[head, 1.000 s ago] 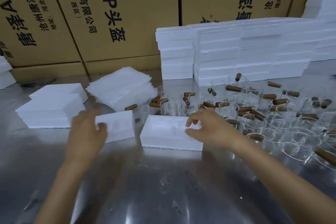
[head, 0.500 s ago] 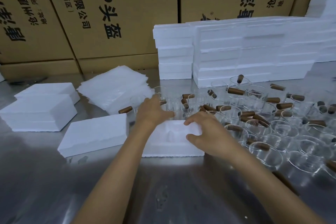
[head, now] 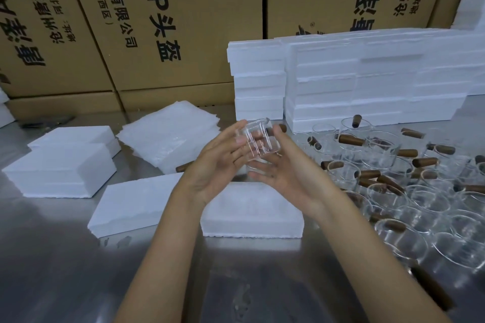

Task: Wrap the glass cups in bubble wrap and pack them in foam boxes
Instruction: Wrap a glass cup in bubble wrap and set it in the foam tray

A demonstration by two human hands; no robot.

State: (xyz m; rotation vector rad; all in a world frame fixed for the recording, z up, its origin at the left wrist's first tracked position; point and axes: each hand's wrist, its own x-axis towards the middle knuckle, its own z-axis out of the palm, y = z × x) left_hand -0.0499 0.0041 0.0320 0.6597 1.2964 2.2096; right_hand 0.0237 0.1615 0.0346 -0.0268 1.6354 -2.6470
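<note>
A clear glass cup [head: 258, 141] with a brown wooden handle is held up between both hands, above the open foam box base [head: 252, 214]. My left hand [head: 217, 165] holds the cup from the left, its fingers reaching behind the glass. On the right side my right hand [head: 284, 173] grips it, thumb up near the handle and fingers underneath. The box's flat foam lid [head: 136, 204] lies to the left of the base. A stack of bubble wrap sheets [head: 170, 139] sits behind the lid.
Several glass cups with wooden handles [head: 393, 178] crowd the right of the steel table [head: 78, 283]. Closed foam boxes [head: 60, 168] stand at the left, stacked foam boxes [head: 367, 81] at the back, and cardboard cartons [head: 157, 21] behind them.
My left hand let go of the foam lid, reached to the cups and lifted one. My right hand left the foam base and joined it on the cup.
</note>
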